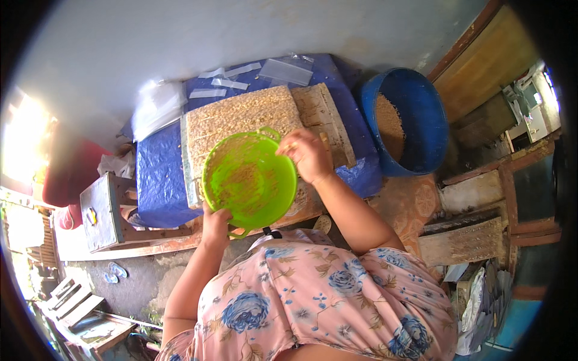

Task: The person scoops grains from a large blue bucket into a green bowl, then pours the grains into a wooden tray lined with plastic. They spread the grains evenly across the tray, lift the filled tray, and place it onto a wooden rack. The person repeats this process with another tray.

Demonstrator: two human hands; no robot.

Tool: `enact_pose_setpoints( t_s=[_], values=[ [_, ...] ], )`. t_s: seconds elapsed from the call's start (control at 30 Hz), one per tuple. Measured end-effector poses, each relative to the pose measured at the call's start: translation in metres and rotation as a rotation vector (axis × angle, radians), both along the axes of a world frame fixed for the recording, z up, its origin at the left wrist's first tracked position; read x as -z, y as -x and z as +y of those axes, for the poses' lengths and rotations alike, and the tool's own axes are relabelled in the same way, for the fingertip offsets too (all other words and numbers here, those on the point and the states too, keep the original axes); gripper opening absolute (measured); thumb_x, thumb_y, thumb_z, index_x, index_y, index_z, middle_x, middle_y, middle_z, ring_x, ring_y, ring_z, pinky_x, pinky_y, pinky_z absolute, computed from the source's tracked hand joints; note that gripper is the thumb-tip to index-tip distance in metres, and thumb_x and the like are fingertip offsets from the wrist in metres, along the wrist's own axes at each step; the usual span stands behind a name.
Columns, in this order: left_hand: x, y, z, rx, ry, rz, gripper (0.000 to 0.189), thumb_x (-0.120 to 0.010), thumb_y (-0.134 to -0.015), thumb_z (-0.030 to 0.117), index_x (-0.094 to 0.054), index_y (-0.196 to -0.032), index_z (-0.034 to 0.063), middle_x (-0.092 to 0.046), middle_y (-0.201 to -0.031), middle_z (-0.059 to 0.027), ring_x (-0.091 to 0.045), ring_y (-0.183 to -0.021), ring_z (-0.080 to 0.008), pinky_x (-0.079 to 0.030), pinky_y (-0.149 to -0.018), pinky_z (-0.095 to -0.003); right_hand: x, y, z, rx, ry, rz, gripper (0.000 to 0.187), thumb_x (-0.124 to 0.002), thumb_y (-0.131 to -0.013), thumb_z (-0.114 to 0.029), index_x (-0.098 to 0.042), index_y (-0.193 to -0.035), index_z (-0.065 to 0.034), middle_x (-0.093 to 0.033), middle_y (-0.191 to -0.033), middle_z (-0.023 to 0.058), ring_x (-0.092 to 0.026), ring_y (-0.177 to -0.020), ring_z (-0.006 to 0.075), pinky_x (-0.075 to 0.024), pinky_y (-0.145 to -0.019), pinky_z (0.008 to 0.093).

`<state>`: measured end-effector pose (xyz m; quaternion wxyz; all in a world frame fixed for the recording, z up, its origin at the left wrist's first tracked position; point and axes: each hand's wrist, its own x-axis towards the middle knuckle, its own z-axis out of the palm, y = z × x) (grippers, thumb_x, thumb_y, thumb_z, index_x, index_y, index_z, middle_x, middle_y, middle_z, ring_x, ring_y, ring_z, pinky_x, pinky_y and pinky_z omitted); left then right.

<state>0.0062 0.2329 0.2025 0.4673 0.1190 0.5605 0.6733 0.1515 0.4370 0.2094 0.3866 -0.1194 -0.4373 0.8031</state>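
Note:
My left hand (216, 224) grips the lower left rim of a lime-green plastic bowl (282, 189), which is tilted toward me. Wet-looking crumbs of beans or grain (244, 178) cling to its inside. At the bowl's upper right rim is my right hand (307, 155), its fingers curled and a small pale bit showing at them. Whether those fingers hold the rim or the bit is unclear. Behind the bowl lies a thick rectangular layer of pale beans or grain (244, 110) on a wooden board (323, 113). The bowl hides the layer's near part.
A blue tarpaulin (158, 167) covers the table. Clear plastic bags (158, 108) and strips (230, 84) lie along its far side. To the right stands a blue plastic drum (424, 117) holding brown grain (388, 126). A small wooden table (99, 212) stands at the left.

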Motion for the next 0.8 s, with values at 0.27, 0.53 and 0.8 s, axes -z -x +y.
enact_pose_setpoints(
  t_s=[0.27, 0.53, 0.8],
  values=[
    [-0.012, -0.008, 0.005, 0.032, -0.048, 0.118, 0.072, -0.041, -0.066, -0.013, -0.018, -0.131, 0.0068, -0.044, -0.116, -0.0119, -0.048, -0.105, -0.023, -0.044, -0.084, -0.0309, 0.013, 0.042, -0.038, 0.078, -1.17, -1.233, 0.028, -0.04, -0.082, -0.005, -0.053, -0.106, 0.0001, -0.051, -0.111, 0.0187, -0.052, -0.098, 0.0326, -0.0444, -0.082, 0.0394],
    [-0.001, -0.027, 0.011, 0.035, -0.088, 0.332, 0.083, -0.042, -0.062, -0.014, -0.009, -0.135, 0.0062, -0.037, -0.121, -0.0141, -0.039, -0.112, -0.0238, -0.037, -0.092, -0.0303, 0.043, 0.038, -0.092, -0.299, -0.642, -1.068, 0.02, -0.048, -0.081, -0.011, -0.057, -0.096, -0.0014, -0.06, -0.092, 0.0148, -0.058, -0.087, 0.0284, -0.0463, -0.079, 0.0365],
    [0.01, -0.047, 0.016, 0.163, -0.035, 0.431, 0.083, -0.038, -0.06, -0.014, -0.01, -0.135, 0.0076, -0.036, -0.119, -0.0115, -0.037, -0.111, -0.0229, -0.036, -0.089, -0.0279, 0.024, 0.062, -0.078, -0.245, 0.822, -0.14, 0.023, -0.043, -0.087, -0.03, -0.057, -0.085, -0.0109, -0.06, -0.076, 0.0027, -0.059, -0.069, 0.0173, -0.049, -0.064, 0.0332]
  ],
)
